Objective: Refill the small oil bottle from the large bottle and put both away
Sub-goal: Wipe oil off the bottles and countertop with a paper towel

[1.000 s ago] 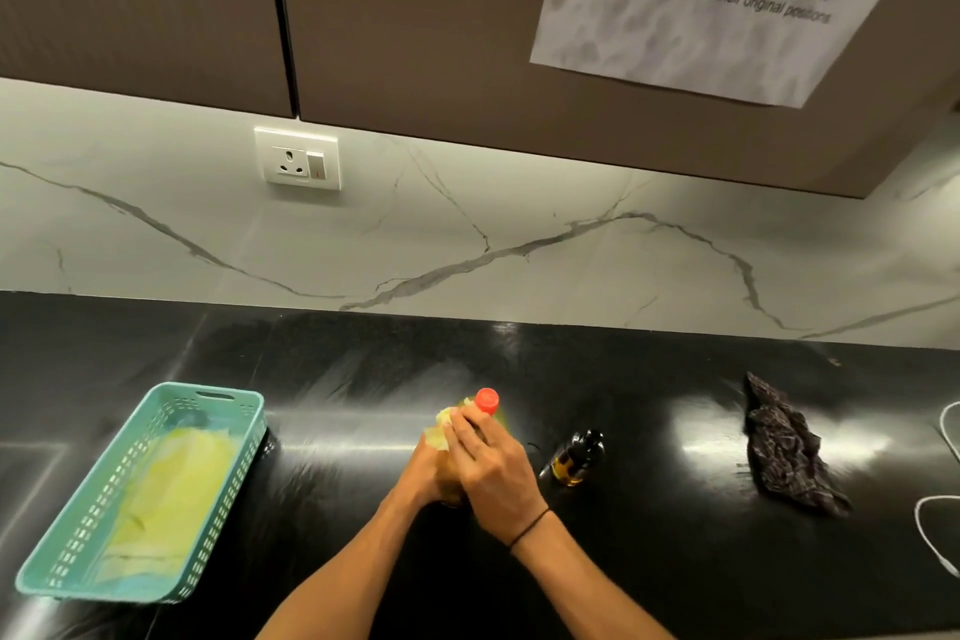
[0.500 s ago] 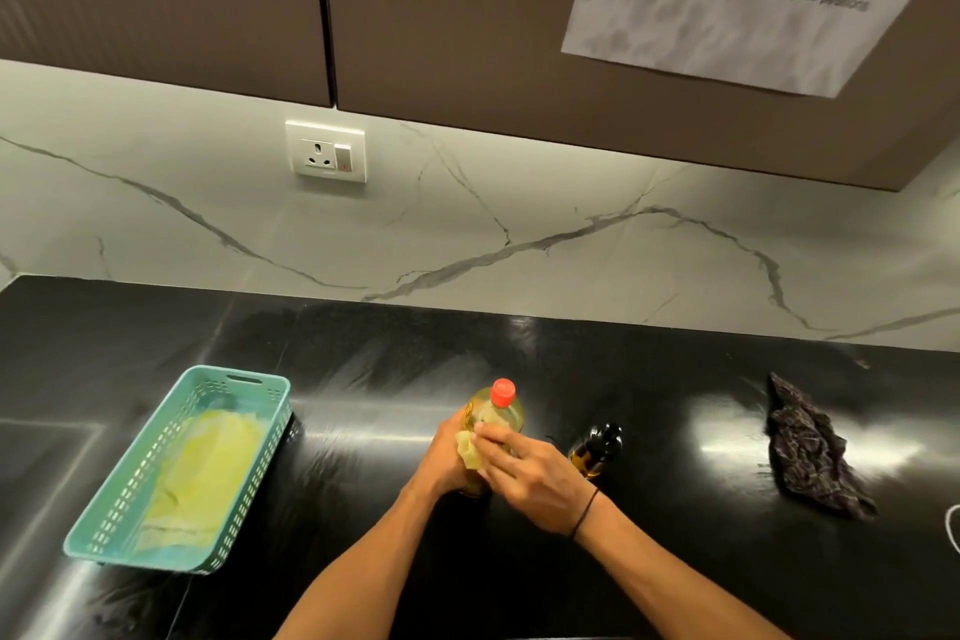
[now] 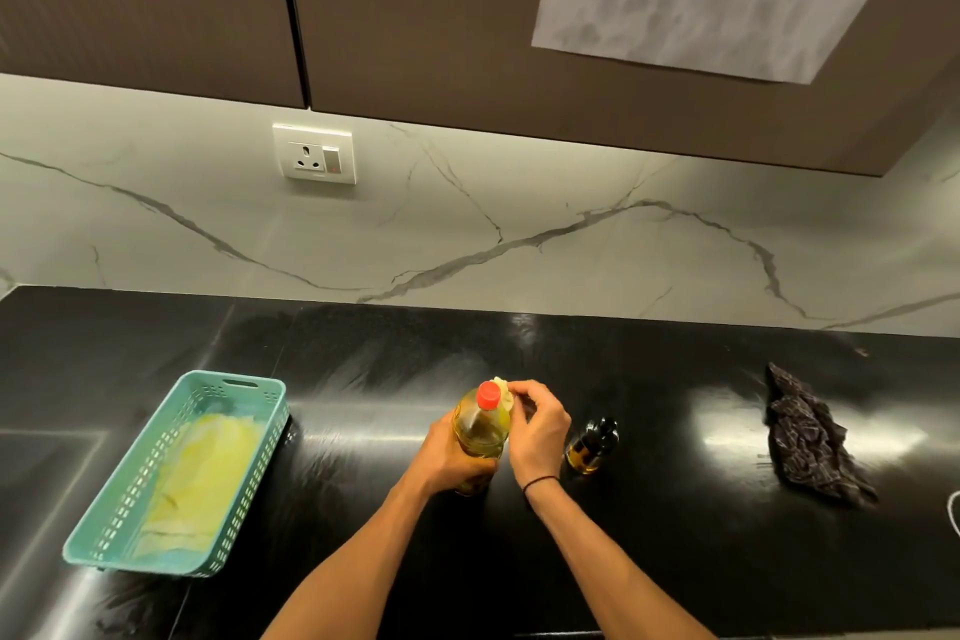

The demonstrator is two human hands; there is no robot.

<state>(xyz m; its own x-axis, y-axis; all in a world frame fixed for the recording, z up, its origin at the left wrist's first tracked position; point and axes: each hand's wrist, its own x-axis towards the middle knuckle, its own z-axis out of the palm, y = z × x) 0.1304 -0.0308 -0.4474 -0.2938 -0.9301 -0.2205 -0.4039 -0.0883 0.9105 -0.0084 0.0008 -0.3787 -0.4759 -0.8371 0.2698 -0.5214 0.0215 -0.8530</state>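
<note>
The large oil bottle (image 3: pixel 478 426), clear with yellow oil and a red cap, stands upright on the black counter (image 3: pixel 675 535). My left hand (image 3: pixel 449 457) grips its lower body. My right hand (image 3: pixel 537 424) pinches a small pale yellow cloth (image 3: pixel 503 392) against the bottle's neck, just beside the cap. The small dark oil bottle (image 3: pixel 592 444), with amber oil and a black top, stands right of my right hand, apart from it.
A teal slotted basket (image 3: pixel 104 530) holding yellow cloths sits at the left. A crumpled dark cloth (image 3: pixel 810 437) lies at the right, with a white cable (image 3: pixel 953 509) at the frame edge. Marble backsplash, a wall socket (image 3: pixel 315 153) and brown cabinets rise behind.
My right hand has moved the yellow cloth up from the bottle's body to its neck by the cap. My left hand stays around the bottle. The view has shifted leftward.
</note>
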